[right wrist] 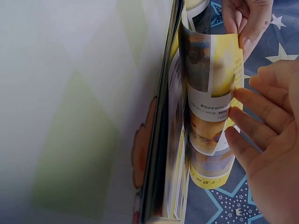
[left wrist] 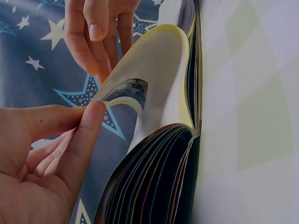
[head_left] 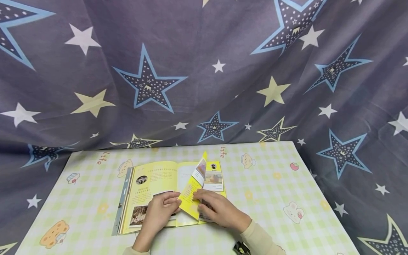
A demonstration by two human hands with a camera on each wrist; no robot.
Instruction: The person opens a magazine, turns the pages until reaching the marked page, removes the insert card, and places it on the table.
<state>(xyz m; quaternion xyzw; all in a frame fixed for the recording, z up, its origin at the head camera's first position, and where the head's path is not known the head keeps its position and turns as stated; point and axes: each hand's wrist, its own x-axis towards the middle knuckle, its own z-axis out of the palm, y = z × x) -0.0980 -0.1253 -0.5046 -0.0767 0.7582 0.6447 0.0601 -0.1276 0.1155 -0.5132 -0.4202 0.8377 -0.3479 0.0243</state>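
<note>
An open book (head_left: 153, 184) with yellow pages lies on the table, one yellow page (head_left: 192, 193) raised and curved at its middle. At the near part of the raised page, my left hand (head_left: 162, 209) pinches its edge between thumb and forefinger; the left wrist view shows these fingertips (left wrist: 96, 112) meeting there. My right hand (head_left: 221, 209) is on the page's other side. In the right wrist view its spread fingers (right wrist: 254, 119) touch the curled page (right wrist: 210, 112), which carries pictures and print. Photos (head_left: 138, 215) show on the left-hand page, partly behind my left hand.
The table (head_left: 271, 184) wears a green-and-white checked cloth with cartoon prints. Behind it hangs a dark curtain (head_left: 191, 71) with stars. A small black object (head_left: 241, 248) sits by the right sleeve (head_left: 261, 241) at the near edge.
</note>
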